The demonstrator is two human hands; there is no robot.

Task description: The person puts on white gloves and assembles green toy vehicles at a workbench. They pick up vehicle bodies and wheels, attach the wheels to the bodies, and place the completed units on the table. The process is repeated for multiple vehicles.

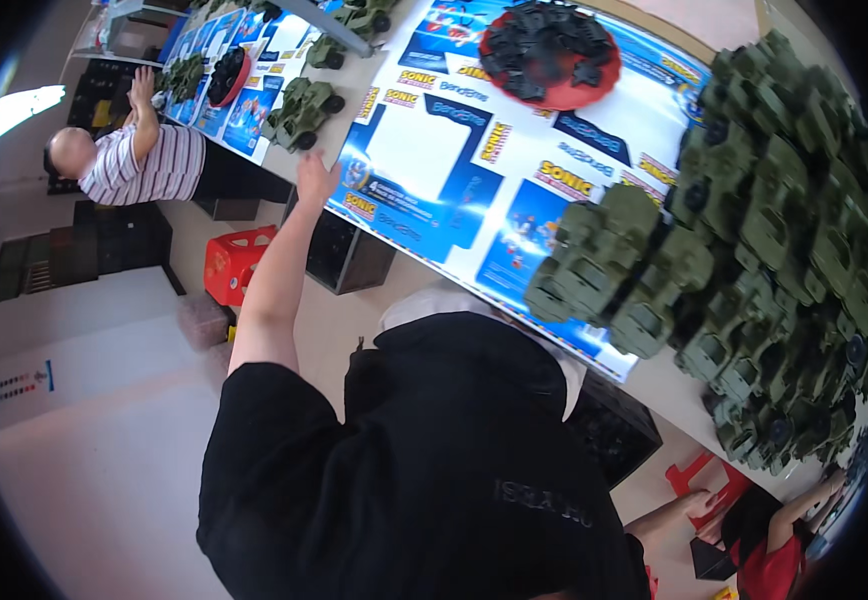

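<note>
My left hand [316, 180] reaches over the near edge of the table with its fingers stretched out, holding nothing I can see. Just beyond its fingertips stands an olive-green toy military vehicle [302, 112] with black wheels. Whether they touch is hard to tell. Low on the right, beside a red plastic stool [704, 480], is what appears to be my right hand [697, 504], away from the tabletop. Its fingers are too small and unclear to read. On the table, a red bowl [614, 82] holds a heap of small black plastic parts.
Printed blue and white sheets [434, 185] cover the table. Many green toy vehicles [754, 220] are piled at the right. Farther left, a person in a striped shirt [159, 165] stands by another red bowl [244, 78]. A person in red [769, 572] is at lower right. Dark crates [349, 255] sit below the table.
</note>
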